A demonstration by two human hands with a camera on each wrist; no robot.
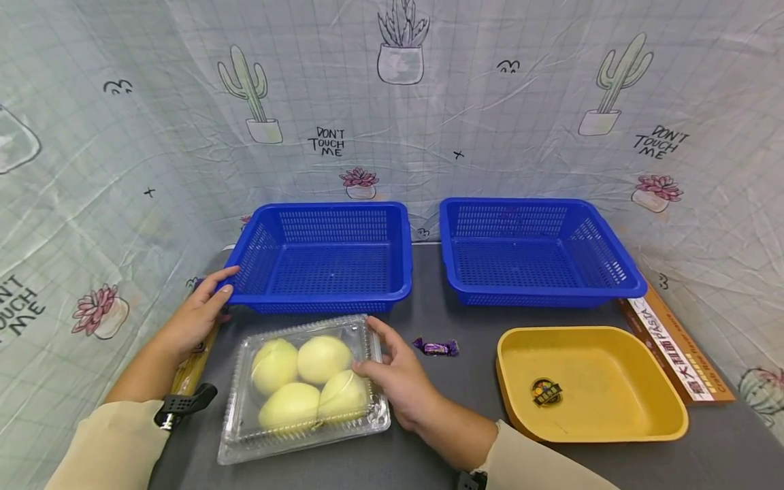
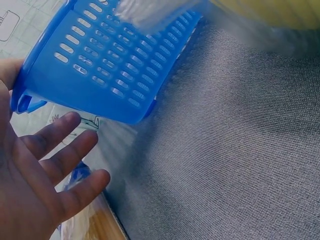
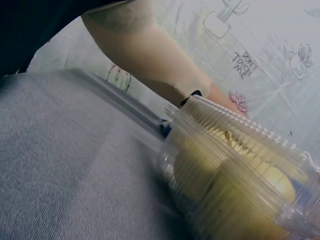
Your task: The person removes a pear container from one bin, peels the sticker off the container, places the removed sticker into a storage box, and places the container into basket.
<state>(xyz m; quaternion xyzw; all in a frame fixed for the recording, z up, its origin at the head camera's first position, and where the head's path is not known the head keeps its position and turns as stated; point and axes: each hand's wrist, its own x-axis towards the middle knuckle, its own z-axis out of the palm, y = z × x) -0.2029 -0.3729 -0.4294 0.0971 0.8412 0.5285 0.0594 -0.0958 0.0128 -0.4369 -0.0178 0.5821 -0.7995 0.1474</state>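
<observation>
My left hand point(image 1: 199, 313) is at the front left corner of the left blue basket point(image 1: 401, 289), thumb and forefinger at its rim. In the left wrist view, the other fingers point(image 2: 75, 157) spread loosely beneath the basket's side. My right hand point(image 1: 407, 384) grips a clear plastic clamshell box point(image 1: 245, 442) by its right side, thumb over the lid. Several round, pale yellow fruits point(image 1: 324, 359) fill the box, which is tilted in front of the left basket. The right wrist view shows the box's ribbed side point(image 3: 215, 160) close up.
A second blue basket point(image 1: 453, 272) stands at the back right, with a yellow tray point(image 1: 591, 333) before it. A pasta box point(image 1: 680, 354) lies along the right. Right of the clamshell is a purple wrapped candy point(image 1: 436, 347). A yellow package point(image 1: 196, 364) lies under my left arm.
</observation>
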